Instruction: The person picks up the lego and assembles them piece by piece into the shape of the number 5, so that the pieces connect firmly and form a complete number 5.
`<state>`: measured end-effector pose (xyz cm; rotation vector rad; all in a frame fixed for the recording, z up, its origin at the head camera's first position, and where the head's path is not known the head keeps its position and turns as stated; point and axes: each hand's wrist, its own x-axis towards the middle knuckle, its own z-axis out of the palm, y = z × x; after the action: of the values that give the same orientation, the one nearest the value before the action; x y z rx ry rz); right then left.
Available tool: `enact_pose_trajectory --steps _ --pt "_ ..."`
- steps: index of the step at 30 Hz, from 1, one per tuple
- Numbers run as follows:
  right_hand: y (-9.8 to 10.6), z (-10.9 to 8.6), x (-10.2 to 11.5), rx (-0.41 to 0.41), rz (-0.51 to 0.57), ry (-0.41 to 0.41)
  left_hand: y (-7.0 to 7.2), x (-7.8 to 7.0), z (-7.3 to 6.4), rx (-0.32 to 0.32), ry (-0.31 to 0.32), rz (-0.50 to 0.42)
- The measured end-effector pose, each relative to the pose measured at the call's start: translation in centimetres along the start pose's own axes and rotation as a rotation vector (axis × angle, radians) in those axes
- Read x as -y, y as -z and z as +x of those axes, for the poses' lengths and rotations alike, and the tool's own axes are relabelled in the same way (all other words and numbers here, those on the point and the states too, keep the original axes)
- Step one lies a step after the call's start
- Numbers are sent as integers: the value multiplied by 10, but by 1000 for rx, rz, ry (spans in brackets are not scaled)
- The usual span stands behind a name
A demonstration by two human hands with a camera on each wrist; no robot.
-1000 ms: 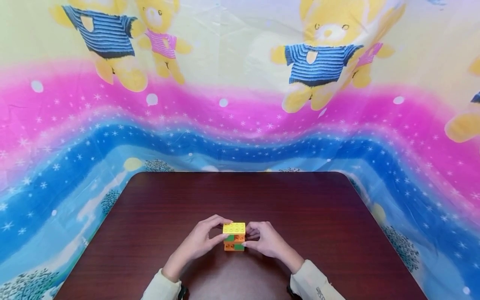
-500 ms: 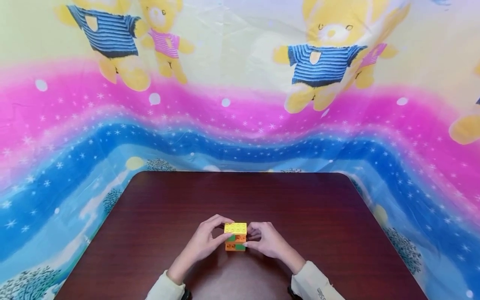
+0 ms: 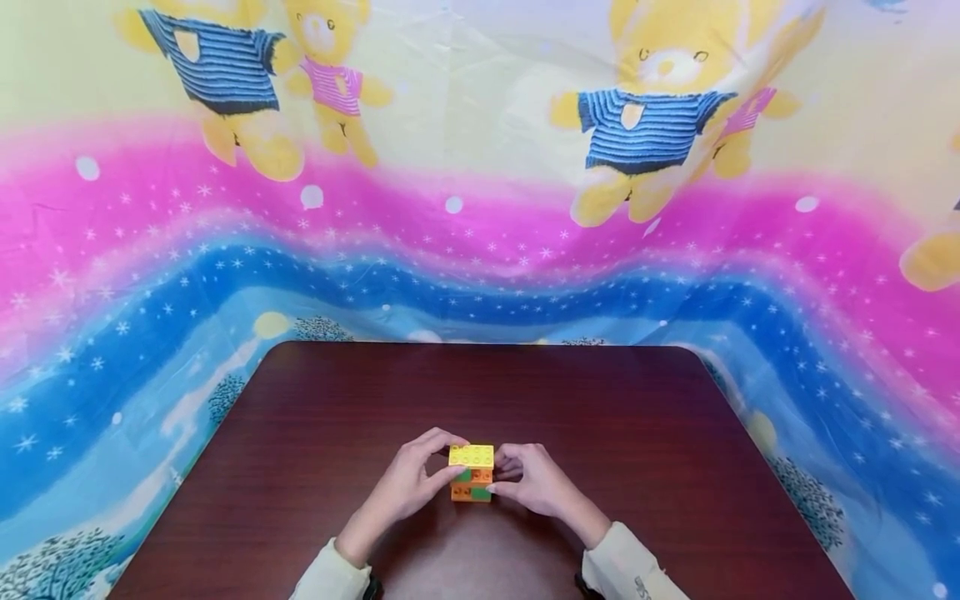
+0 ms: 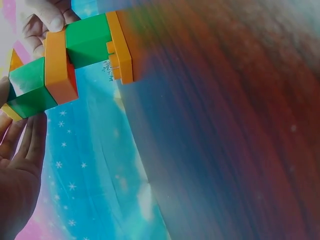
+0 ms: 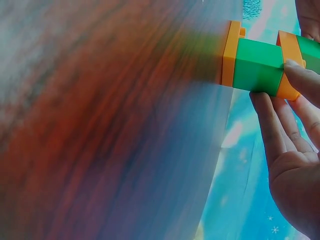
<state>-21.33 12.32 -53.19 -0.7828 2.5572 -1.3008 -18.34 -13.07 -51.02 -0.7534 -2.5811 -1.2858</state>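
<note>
A small stack of toy building bricks stands upright on the table between both hands. On top lies a yellow studded plate point(image 3: 471, 456). Beneath it come an upper green brick point(image 4: 32, 90), a middle orange plate point(image 4: 60, 70), a lower green brick point(image 5: 257, 65) and a bottom orange plate point(image 5: 230, 55). The green bricks sit offset, the upper to the left, the lower to the right. My left hand point(image 3: 408, 473) pinches the upper part, thumb in front, fingers behind. My right hand point(image 3: 532, 478) holds the stack lower down, its thumb at the middle orange plate.
A dark reddish-brown table point(image 3: 360, 400) with rounded far corners lies under the stack. Behind and beside it hangs a cloth backdrop point(image 3: 480, 250) printed with teddy bears, snowflakes and trees. Pale sleeves point(image 3: 633, 562) cover the wrists.
The head view has shifted slightly, so everything in it sits a little further right than a second ago. Both hands keep the same hold on the brick stack.
</note>
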Motion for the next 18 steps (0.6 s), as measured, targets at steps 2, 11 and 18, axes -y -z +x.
enact_pose_trajectory --steps 2,11,18 --pt "0 0 0 0 1 -1 0 1 0 -4 -12 10" --pt "-1 0 0 2 6 -10 1 -1 0 8 14 4" --pt "-1 -1 0 0 11 -1 0 -1 0 15 23 -11"
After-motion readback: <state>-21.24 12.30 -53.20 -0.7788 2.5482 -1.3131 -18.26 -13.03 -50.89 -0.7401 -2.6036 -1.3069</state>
